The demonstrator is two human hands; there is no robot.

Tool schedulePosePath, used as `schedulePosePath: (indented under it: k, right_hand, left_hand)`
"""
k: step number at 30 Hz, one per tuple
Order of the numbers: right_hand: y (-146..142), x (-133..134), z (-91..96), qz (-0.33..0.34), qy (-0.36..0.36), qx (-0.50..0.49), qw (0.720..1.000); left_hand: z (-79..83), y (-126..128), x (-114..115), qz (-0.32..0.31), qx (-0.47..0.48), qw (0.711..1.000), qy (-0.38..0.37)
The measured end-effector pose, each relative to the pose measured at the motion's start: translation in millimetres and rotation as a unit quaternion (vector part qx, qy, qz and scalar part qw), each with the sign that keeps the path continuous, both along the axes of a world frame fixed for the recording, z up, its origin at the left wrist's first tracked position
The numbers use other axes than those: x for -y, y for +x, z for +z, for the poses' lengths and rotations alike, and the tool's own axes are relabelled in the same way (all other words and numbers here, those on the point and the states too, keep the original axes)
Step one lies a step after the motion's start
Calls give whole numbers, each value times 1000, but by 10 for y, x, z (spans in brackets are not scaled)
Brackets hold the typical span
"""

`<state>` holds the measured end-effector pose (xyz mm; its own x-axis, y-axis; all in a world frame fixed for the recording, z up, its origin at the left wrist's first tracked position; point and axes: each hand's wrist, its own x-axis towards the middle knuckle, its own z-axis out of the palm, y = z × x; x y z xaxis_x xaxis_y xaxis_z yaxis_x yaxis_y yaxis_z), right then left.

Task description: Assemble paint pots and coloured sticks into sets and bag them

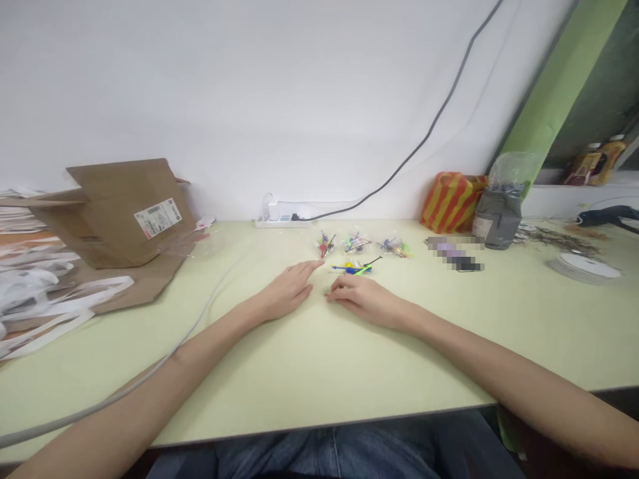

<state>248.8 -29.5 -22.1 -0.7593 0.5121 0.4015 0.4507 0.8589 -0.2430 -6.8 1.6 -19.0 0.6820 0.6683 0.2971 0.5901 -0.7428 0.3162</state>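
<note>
My left hand [289,291] lies on the pale green table with its fingers stretched out. Its index fingertip is close to a small clear bag of red and blue plastic pieces [324,245]. Just to the right rests my right hand [367,301], fingers curled inward; whatever they may hold is hidden. Beyond its knuckles lies a loose group of blue, yellow, green and black plastic pieces [353,268]. Two more clear bags of coloured pieces, a middle one [356,243] and a right one [396,246], sit in the same row.
An opened cardboard box [120,219] and white straps [64,299] occupy the left. A grey cable [200,316] crosses my left forearm. By the wall are a power strip [284,219], a striped bag [449,203] and a grey pouch [496,216]. A white spool [584,266] lies right.
</note>
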Motion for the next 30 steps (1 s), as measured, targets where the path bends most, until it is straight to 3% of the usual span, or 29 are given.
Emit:
schedulePosePath:
  k: [3, 8, 19, 24, 30]
  right_hand:
    - [143, -177, -45, -60, 8, -15, 998]
    - [200, -250, -80, -96, -13, -29, 995]
    - [101, -19, 77, -76, -2, -2, 997]
    - [212, -1, 156, -55, -87, 48, 994]
    - [172, -49, 160, -51, -156, 0, 986]
  left_hand:
    - [12, 15, 18, -1, -7, 1000, 1]
    - [40, 25, 46, 2, 1, 1000, 0]
    - [95, 147, 190, -39, -6, 999, 30]
    - [45, 121, 162, -44, -2, 998, 53]
    - [45, 128, 169, -33, 5, 998, 53]
